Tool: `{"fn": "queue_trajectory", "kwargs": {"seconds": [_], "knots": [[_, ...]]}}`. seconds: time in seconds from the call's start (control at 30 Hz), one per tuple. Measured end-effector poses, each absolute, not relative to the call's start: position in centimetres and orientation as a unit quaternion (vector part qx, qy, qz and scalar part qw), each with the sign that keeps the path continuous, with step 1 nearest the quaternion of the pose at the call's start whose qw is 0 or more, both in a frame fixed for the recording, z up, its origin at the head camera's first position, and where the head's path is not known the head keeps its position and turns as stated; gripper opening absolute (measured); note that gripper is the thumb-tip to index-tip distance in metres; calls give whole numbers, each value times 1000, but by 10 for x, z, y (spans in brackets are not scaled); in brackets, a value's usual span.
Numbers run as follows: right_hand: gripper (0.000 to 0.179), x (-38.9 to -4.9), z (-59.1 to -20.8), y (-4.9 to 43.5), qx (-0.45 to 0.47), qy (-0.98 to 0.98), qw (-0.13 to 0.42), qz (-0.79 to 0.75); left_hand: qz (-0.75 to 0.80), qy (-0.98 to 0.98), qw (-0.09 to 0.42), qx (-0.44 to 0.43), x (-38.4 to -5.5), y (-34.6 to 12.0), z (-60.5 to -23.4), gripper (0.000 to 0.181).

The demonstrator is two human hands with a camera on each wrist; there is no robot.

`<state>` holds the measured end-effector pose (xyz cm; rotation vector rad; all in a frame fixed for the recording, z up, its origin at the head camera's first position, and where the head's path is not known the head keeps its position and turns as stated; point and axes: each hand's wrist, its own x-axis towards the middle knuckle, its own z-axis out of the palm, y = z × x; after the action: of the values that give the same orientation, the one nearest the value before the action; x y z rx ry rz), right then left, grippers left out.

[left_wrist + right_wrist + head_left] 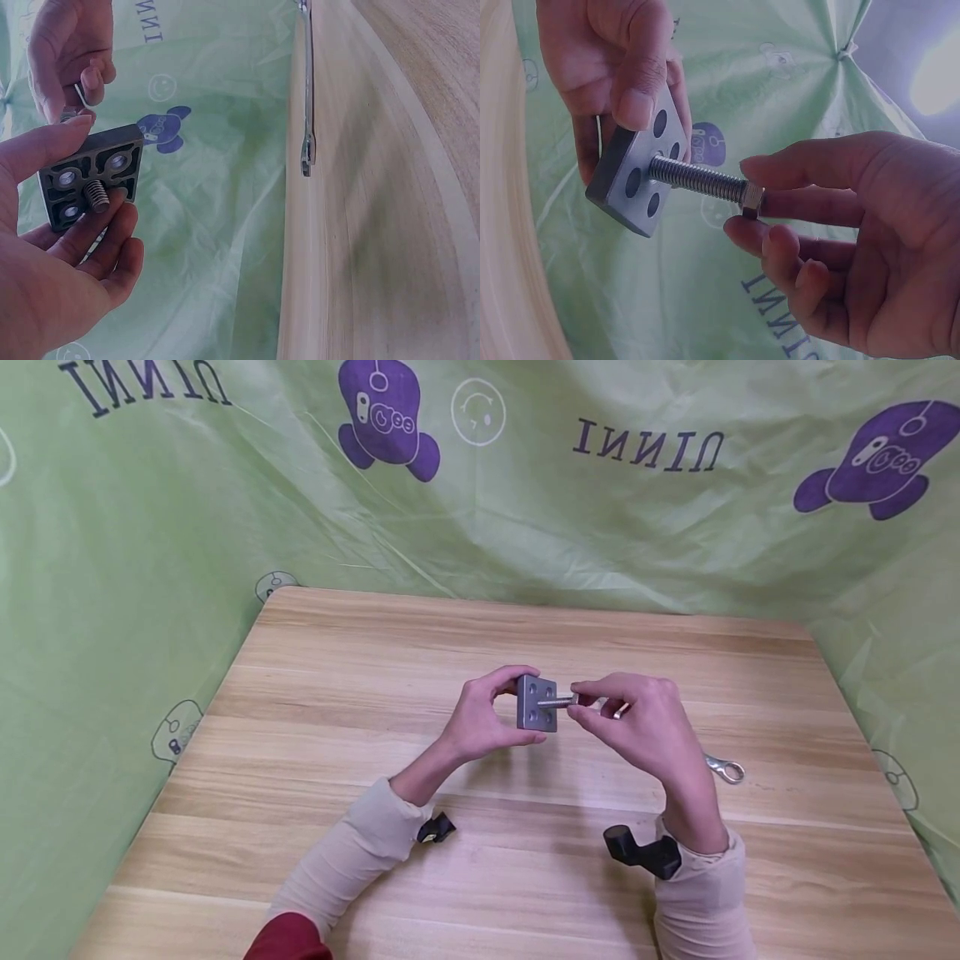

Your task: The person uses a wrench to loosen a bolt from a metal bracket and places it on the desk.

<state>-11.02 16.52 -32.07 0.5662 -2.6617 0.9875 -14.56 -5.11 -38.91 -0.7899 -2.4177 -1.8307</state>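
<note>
My left hand (483,718) grips a square grey plate (537,717) by its edges above the table. The plate has several round holes, and its other face is ribbed. A threaded hex bolt (699,180) passes through the plate's middle hole; its threaded end (97,196) sticks out of the ribbed face in the left wrist view. With thumb and fingertips, my right hand (637,718) pinches the bolt's hex head (752,199). Much of the shank shows between head and plate. A small shiny piece by the right hand's curled fingers is too small to tell.
A metal wrench (726,768) lies on the wooden table (360,693), partly hidden behind the right wrist in the head view. Green printed cloth (510,527) hangs around the table's back and sides. Black mounts (641,853) sit on both forearms.
</note>
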Motion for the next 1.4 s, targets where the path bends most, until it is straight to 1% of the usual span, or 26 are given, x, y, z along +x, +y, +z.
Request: {"fn": "queue_trajectory", "kwargs": {"seconds": [0.1, 0.2, 0.33, 0.47, 0.6, 0.67, 0.77, 0.87, 0.93, 1.03, 1.17, 1.4], "knots": [[21, -111, -323, 165, 226, -898, 157, 344, -586, -770, 4, -252, -146, -52, -389, 73], [23, -111, -325, 163, 247, -883, 171, 359, -588, -769, 4, -252, -146, -52, -388, 73], [23, -112, -326, 161, 265, -873, 181, 368, -588, -769, 4, -251, -146, -52, -388, 73], [27, -111, -326, 162, 266, -873, 180, 366, -588, -769, 5, -251, -146, -52, -389, 73], [32, -110, -323, 163, 237, -882, 162, 373, -587, -769, 6, -252, -146, -52, -389, 74], [30, -110, -322, 163, 209, -892, 148, 373, -587, -770, 7, -252, -146, -52, -389, 74], [24, -109, -319, 164, 155, -912, 112, 363, -587, -770, 8, -252, -146, -53, -388, 74], [24, -108, -316, 164, 109, -930, 66, 344, -588, -769, 8, -252, -146, -52, -388, 74], [26, -108, -315, 164, 91, -936, 42, 338, -589, -768, 8, -252, -146, -52, -388, 73], [27, -109, -315, 163, 86, -938, 29, 336, -589, -768, 9, -251, -146, -52, -388, 73], [25, -109, -316, 162, 100, -934, 40, 340, -589, -768, 9, -251, -146, -52, -388, 73], [12, -109, -318, 161, 139, -924, 90, 344, -585, -770, 4, -254, -145, -53, -388, 73]]}}
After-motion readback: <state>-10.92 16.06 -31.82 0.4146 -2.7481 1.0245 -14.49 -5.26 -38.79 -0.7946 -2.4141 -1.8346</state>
